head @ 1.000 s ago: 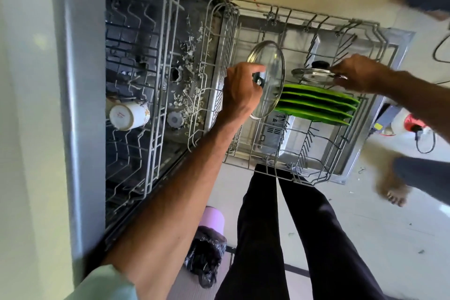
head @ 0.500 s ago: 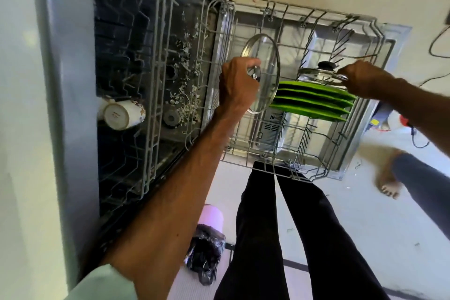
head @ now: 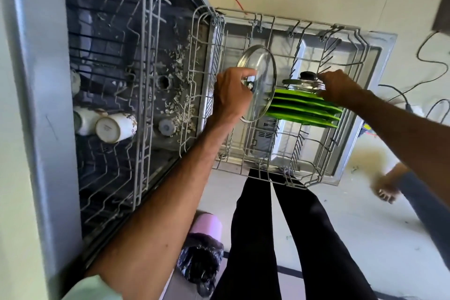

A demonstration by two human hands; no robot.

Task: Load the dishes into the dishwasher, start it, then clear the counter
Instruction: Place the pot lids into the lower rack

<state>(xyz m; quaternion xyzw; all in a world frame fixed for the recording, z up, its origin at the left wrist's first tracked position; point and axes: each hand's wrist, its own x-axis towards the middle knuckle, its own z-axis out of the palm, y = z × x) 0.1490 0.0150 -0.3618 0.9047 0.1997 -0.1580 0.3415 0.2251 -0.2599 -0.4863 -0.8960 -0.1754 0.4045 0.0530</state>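
Left hand (head: 233, 91) is over the pulled-out lower rack (head: 243, 173) of the dishwasher (head: 36, 105), its fingers (head: 246, 73) curled round the knob of the big glass lid (head: 261, 68). I'm holding that lid on edge, upright, just beside the row of green plates (head: 304, 109) standing in the rack. Whether its bottom rim sits in the tines, I cannot tell from here. Right hand (head: 341, 87) comes in from the far side, its fingers (head: 327, 75) pinching a smaller lid (head: 302, 83) at its rim. That one lies nearly flat, black knob up, right against the top plate. In the upper rack (head: 143, 95) a white mug (head: 114, 128) lies on its side. Down by my legs there's a bin with a black bag (head: 202, 258).
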